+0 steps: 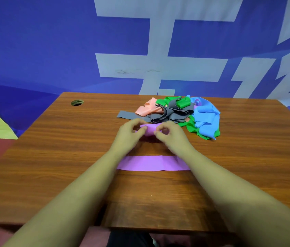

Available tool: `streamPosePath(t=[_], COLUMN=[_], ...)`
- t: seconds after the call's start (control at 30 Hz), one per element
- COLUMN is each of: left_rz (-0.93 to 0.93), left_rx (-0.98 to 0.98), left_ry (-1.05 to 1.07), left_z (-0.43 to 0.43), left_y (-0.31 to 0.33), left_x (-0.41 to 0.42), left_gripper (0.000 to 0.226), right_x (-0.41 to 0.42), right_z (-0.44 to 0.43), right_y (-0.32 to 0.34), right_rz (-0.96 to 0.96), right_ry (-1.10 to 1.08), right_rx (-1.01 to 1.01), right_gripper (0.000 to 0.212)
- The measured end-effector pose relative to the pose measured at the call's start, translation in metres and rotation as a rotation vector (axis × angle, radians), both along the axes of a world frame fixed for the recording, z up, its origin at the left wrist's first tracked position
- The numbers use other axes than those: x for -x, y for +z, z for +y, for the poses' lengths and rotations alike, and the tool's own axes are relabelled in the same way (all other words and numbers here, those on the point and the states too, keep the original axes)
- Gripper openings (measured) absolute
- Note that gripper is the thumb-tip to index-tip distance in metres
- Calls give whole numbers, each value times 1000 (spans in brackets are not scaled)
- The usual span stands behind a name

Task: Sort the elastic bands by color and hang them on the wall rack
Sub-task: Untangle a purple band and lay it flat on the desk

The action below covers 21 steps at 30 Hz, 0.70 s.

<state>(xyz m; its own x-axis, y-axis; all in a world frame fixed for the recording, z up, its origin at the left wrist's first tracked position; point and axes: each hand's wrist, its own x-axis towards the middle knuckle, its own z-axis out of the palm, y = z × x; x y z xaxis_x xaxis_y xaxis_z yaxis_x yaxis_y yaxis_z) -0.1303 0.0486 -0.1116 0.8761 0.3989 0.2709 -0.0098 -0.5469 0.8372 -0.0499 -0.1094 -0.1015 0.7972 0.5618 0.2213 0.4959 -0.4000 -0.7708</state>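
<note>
Now I watch both hands meet over the middle of the wooden table [65, 157]. The left hand [130, 133] and the right hand [172, 135] each pinch the same purple band [149, 130] between thumb and curled fingers, the left hand at its left end and the right hand at its right end. The band bunches into a short fold between them. I cannot tell whether it is lifted or touches the wood.

Nearer to me, a flat purple strip [151, 163] lies straight across the table, its 2 ends running under the forearms.

Just beyond the hands and to their right sits the pile of unsorted bands. Grey bands [172, 113] curl on top in the middle, and 1 grey end sticks out to the left, close to the left hand's fingers. A peach band [147, 110] lies on the pile's far left. Green bands [191, 128] show at the far side and along the near right edge. Blue bands [206, 120] cover the right side.

A round hole [77, 102] is cut in the table's far left corner. Behind the table stands a blue wall [33, 41] with large white characters.
</note>
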Motion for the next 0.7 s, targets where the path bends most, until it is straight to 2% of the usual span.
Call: streamPosePath(t=[0.13, 0.3, 0.4, 0.47, 0.53, 0.57, 0.63, 0.7], left_rz=[-176, -317, -319, -310, -312, -312, -278, -207], left_rx=[107, 367, 439, 399, 322, 317, 426, 497], left_ry=[-57, -99, -181, -208, -144, -100, -99, -212], left_z=[-5, -31, -50, -60, -66, -69, -77, -84], left_y=[49, 105, 126, 132, 131, 129, 127, 121], left_x=[6, 17, 31, 40, 45, 46, 51, 56], left_gripper=[13, 21, 23, 18, 19, 26, 44, 41], right_x=[10, 21, 33, 43, 52, 57, 66, 72], right_z=[-3, -17, -29, -36, -43, -47, -55, -61], right_y=[60, 123, 152, 168, 177, 181, 186, 191], right_rz=[27, 29, 74, 128, 148, 150, 163, 196], right_ry=[23, -20, -9, -21, -64, -80, -93, -91], right_rx=[-233, -396, -462, -501, -517, -520, -523, -540], right_gripper=[10, 4, 6, 7, 7, 8, 10, 9])
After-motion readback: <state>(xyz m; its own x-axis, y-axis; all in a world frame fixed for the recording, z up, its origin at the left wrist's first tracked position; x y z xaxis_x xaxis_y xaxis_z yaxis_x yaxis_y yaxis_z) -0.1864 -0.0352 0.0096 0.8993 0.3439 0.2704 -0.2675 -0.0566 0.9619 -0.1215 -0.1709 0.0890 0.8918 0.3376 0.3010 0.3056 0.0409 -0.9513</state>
